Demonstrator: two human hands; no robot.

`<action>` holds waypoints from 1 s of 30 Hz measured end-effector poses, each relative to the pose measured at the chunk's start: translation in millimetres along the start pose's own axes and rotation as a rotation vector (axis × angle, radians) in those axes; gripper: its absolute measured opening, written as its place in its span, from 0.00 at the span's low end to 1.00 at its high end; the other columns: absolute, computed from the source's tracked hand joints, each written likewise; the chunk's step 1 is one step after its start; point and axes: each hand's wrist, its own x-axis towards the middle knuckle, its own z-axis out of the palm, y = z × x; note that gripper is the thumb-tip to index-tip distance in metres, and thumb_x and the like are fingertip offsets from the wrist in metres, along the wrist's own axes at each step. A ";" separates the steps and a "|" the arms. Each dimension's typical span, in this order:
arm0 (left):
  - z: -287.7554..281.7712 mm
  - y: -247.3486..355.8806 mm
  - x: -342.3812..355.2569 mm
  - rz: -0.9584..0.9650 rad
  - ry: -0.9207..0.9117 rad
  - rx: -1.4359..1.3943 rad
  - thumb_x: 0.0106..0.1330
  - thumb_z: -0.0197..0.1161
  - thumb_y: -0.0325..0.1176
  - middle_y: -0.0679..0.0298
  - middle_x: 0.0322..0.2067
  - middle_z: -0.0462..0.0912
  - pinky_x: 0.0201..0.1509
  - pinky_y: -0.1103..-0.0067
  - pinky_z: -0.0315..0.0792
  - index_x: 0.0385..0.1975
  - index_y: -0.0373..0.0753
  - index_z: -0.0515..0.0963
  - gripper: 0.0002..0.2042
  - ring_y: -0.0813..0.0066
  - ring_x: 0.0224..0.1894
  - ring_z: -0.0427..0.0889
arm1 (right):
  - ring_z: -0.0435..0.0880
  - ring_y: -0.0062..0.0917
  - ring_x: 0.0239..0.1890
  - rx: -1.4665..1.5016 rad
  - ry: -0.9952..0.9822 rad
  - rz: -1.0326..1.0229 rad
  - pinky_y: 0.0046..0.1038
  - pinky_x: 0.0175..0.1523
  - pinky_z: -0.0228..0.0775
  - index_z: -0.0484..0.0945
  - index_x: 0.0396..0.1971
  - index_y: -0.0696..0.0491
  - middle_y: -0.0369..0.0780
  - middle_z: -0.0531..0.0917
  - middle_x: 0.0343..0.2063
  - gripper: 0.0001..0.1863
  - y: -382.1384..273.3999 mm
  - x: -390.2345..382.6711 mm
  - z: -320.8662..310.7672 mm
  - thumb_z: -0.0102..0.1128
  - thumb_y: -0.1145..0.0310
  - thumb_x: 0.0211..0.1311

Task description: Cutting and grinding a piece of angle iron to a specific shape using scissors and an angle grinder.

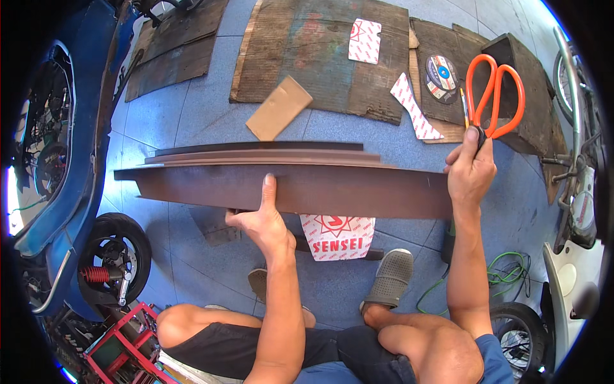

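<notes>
My left hand (265, 224) grips a long dark brown metal bar (345, 192) with flanged edges near its middle, thumb laid on its face and fingers underneath. The bar spans level in front of my knees. At its right end my right hand (472, 168) is closed round the dark lower part of a pair of scissors (494, 96); the orange handles point up and the blades are hidden. A thin yellow stick (464, 105), like a pencil or small cutter, sticks up beside them from the same hand. Whether these fingers also hold the bar is unclear.
Worn wooden boards (307, 57) lie ahead on blue tiles, bearing white-and-red printed paper and a cutting disc (441, 77). Brown cardboard (279, 107) lies before them. A wooden box (521, 96) stands right. Motorbikes flank both sides; a green cable (508, 275) coils at right.
</notes>
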 end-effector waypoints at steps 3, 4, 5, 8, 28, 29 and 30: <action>-9.0 -15.7 8.9 -0.066 -0.145 -0.213 0.65 0.77 0.28 0.53 0.60 0.76 0.70 0.67 0.70 0.62 0.27 0.67 0.30 0.63 0.62 0.75 | 0.90 0.44 0.26 -0.099 0.218 -0.375 0.38 0.28 0.75 0.78 0.50 0.59 0.49 0.86 0.23 0.14 13.1 7.4 21.9 0.57 0.63 0.79; -4.9 -25.4 9.9 -0.100 -0.130 -0.293 0.65 0.76 0.28 0.54 0.57 0.79 0.70 0.68 0.69 0.59 0.27 0.73 0.26 0.63 0.61 0.77 | 0.89 0.51 0.33 -0.095 0.233 -0.378 0.41 0.31 0.77 0.78 0.52 0.59 0.52 0.87 0.28 0.14 18.6 11.0 31.1 0.58 0.65 0.77; -2.6 -34.1 13.5 -0.155 -0.131 -0.334 0.64 0.77 0.27 0.53 0.60 0.77 0.72 0.68 0.67 0.62 0.27 0.69 0.29 0.63 0.63 0.76 | 0.89 0.51 0.33 -0.103 0.252 -0.369 0.42 0.31 0.77 0.78 0.52 0.59 0.52 0.87 0.29 0.14 22.2 13.9 39.6 0.59 0.64 0.77; -2.0 -46.0 11.6 -0.106 -0.126 -0.326 0.64 0.77 0.26 0.51 0.63 0.74 0.73 0.68 0.66 0.64 0.26 0.65 0.33 0.62 0.64 0.75 | 0.88 0.53 0.34 -0.136 0.312 -0.474 0.43 0.32 0.77 0.77 0.54 0.58 0.53 0.87 0.32 0.15 45.3 15.2 50.4 0.59 0.64 0.77; 8.3 34.4 111.2 1.592 -0.952 0.931 0.68 0.69 0.35 0.60 0.28 0.81 0.31 0.67 0.77 0.37 0.40 0.79 0.08 0.59 0.30 0.85 | 0.64 0.14 0.22 1.226 -0.035 0.081 0.21 0.28 0.57 0.74 0.44 0.53 0.32 0.70 0.23 0.22 28.5 -39.5 -46.7 0.47 0.47 0.82; 9.1 39.6 113.1 1.593 -0.955 0.926 0.69 0.68 0.34 0.60 0.28 0.82 0.31 0.67 0.77 0.36 0.40 0.78 0.07 0.59 0.30 0.85 | 0.64 0.13 0.20 1.186 -0.074 0.102 0.20 0.25 0.55 0.75 0.44 0.53 0.32 0.71 0.22 0.22 31.0 -47.7 -52.6 0.48 0.46 0.82; 11.0 46.0 117.3 1.606 -0.969 0.866 0.69 0.67 0.33 0.60 0.27 0.83 0.30 0.67 0.77 0.34 0.40 0.78 0.05 0.59 0.29 0.86 | 0.66 0.13 0.19 1.179 -0.058 0.071 0.19 0.23 0.56 0.75 0.45 0.55 0.33 0.72 0.23 0.20 32.5 -54.5 -55.2 0.53 0.50 0.81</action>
